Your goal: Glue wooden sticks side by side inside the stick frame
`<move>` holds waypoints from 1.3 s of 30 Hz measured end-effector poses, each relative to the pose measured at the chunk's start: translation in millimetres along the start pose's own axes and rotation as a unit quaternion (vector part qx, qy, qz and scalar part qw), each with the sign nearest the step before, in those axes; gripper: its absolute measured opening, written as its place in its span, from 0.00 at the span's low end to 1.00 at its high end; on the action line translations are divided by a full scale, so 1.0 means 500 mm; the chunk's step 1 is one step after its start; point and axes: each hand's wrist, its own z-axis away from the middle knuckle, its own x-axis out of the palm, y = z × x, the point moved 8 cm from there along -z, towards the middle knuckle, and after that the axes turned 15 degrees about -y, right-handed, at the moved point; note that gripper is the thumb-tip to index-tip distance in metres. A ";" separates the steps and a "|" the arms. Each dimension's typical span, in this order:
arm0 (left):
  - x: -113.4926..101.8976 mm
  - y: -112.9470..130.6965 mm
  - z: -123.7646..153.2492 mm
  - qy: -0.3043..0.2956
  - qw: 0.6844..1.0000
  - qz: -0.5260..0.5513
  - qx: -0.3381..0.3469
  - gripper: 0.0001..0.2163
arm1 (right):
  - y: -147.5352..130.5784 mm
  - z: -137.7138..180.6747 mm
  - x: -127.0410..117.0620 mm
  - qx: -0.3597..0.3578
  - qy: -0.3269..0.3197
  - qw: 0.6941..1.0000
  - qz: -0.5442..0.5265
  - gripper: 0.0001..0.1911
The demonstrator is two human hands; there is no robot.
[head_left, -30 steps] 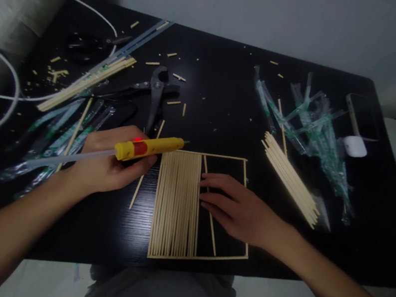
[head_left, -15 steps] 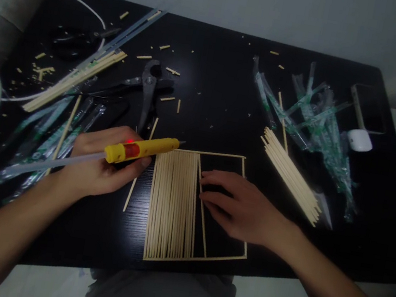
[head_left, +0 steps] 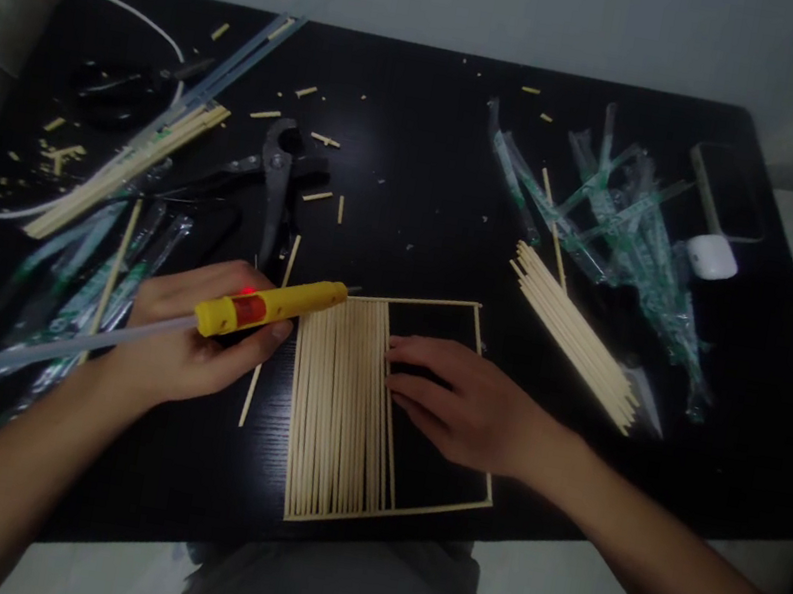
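On the black desk point(head_left: 415, 189), near its front edge, lies a stick frame point(head_left: 378, 406), its left half filled with sticks. The right hand point(head_left: 462, 404) rests flat on it, grip released, fingertips at the outermost stick. The left hand point(head_left: 195, 344), just left of the frame, has its grip clenched around a yellow glue pen point(head_left: 269, 304).

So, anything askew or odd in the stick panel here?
Yes: the last stick in the frame lies slanted, its near end splaying right from the packed row. Offcuts litter the table.
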 end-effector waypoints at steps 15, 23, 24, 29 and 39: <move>0.018 0.024 -0.016 -0.014 1.000 0.021 0.018 0.02 | -0.005 0.003 0.003 -0.023 0.015 0.999 0.021 0.12; 0.019 0.026 -0.017 -0.017 0.999 0.024 0.019 0.01 | -0.007 -0.003 0.000 -0.021 0.017 0.999 0.021 0.11; 0.020 0.025 -0.016 -0.019 0.999 0.024 0.018 0.01 | -0.007 -0.003 0.000 -0.021 0.018 0.999 0.022 0.11; 0.020 0.027 -0.015 -0.018 0.999 0.023 0.022 0.02 | -0.003 0.000 0.000 -0.012 0.003 1.000 0.001 0.11; 0.022 0.023 -0.013 -0.027 0.999 0.024 0.004 0.03 | 0.000 0.004 0.005 -0.004 -0.031 0.999 -0.030 0.13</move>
